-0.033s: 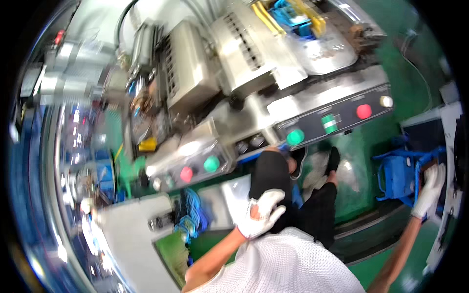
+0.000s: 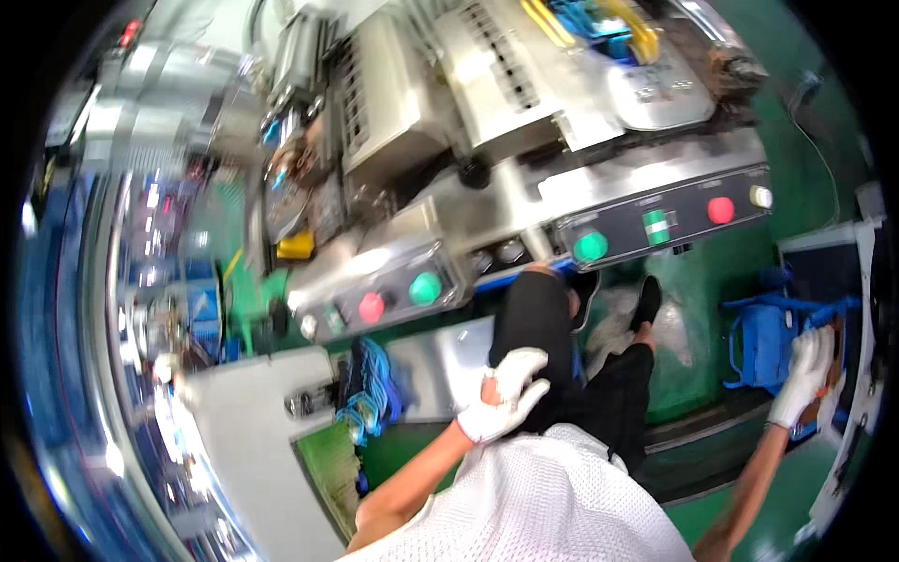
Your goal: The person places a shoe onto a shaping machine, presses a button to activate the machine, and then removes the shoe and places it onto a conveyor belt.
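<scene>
My left hand [image 2: 504, 398], in a white glove, hangs over my dark-trousered thigh. Its fingers are apart and nothing shows in them. Out at the far right my right hand [image 2: 803, 379], also white-gloved, is stretched over a blue plastic container [image 2: 770, 342]. The fingers of that hand look extended, and beside them is a brown object [image 2: 828, 386] too blurred to name. Whether the right fingertips touch it cannot be made out.
Ahead stands a metal machine with a control panel [image 2: 665, 220] of green and red buttons, and a second button panel [image 2: 379, 300] to its left. A grey-white tabletop [image 2: 243, 440] and blue coiled cords [image 2: 373, 384] lie at left. Yellow and blue parts [image 2: 613, 28] sit on top.
My right hand has come slightly nearer and inward, and more of the brown object shows beside it. My left hand stays over my thigh. The whole view has shifted a little.
</scene>
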The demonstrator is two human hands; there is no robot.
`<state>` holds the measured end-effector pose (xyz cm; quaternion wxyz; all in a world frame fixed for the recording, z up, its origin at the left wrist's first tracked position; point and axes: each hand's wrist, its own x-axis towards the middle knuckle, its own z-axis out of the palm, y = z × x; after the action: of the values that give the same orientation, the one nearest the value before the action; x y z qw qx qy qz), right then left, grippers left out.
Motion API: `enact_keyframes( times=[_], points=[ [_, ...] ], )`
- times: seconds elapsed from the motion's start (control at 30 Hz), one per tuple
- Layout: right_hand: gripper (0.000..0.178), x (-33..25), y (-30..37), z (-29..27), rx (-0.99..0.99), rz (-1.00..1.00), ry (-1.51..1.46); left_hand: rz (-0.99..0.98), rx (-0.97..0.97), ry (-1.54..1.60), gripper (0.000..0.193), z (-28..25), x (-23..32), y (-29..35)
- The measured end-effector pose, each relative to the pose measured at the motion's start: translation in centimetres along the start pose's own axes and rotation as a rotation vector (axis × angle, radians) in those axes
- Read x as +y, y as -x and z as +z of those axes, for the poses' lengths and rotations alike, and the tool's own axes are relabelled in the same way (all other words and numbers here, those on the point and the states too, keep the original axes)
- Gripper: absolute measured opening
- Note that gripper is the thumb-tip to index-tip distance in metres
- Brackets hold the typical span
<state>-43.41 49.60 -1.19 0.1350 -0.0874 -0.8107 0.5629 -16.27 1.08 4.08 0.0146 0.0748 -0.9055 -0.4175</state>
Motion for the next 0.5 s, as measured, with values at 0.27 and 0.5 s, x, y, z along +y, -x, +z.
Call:
enact_keyframes(
  times=[0.27, 0.5],
  points=[
    [0.065, -0.5, 16.8, 17.7, -0.789, 0.375, -0.061, -0.875, 0.72, -0.037, 0.029, -5.2, -10.3, 27.3],
    [0.059, -0.8, 14.5, 23.3, -1.041, 0.243, 0.303, -1.732, 0.994, -0.563, 0.036, 6.2, -9.2, 58.2]
  ],
)
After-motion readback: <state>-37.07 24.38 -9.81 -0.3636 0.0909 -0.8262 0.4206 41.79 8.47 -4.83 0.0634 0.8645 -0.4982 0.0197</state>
